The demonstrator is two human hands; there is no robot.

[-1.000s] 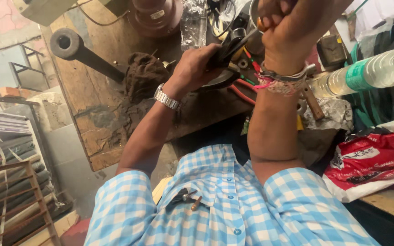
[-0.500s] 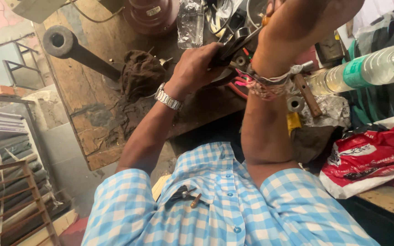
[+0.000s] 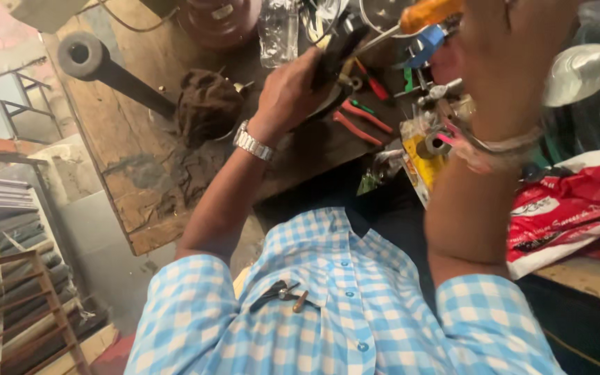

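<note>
My right hand (image 3: 515,62) now raised nearer camera, fist closed round orange-handled screwdriver (image 3: 425,12). My left hand (image 3: 293,94) grips dark part (image 3: 335,52) over wooden bench (image 3: 140,173), fingers wrapped tight.

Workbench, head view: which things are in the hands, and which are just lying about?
In hand:
- left hand grips a dark metal part
- right hand holds an orange-handled screwdriver

Lying about:
- red-handled pliers
- brown rag
- plastic bottle
- red bag
- black bar with ring end
</note>
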